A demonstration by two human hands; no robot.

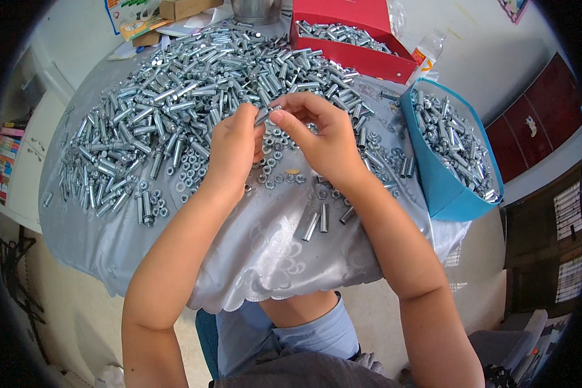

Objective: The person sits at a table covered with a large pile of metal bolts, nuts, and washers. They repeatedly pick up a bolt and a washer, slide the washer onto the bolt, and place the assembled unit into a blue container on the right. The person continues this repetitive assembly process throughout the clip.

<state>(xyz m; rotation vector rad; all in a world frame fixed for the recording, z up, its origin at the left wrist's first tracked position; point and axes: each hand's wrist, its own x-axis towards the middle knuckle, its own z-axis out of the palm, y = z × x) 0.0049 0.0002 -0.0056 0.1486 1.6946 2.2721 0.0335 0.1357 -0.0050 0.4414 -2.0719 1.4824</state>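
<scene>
Over the front of a big heap of metal sleeve anchors (pixel 187 90), my two hands meet. My left hand (pixel 234 145) is closed around a small metal sleeve anchor (pixel 261 119), its shank pointing up to the right. Thumb and index finger of my right hand (pixel 323 136) pinch the upper end of that same piece; whether a nut or washer sits there is hidden by the fingers. Loose nuts and washers (pixel 191 171) lie below and around the hands. Two bare metal sleeves (pixel 324 218) rest on the tablecloth near my right forearm.
A blue fabric bin (pixel 456 204) full of anchors stands at the right edge of the table. Behind the heap are an open red box (pixel 375 63) with more anchors, a plastic bottle (pixel 428 52) and a metal pot (pixel 257 11). A silver-grey tablecloth (pixel 239 258) hangs over the front edge.
</scene>
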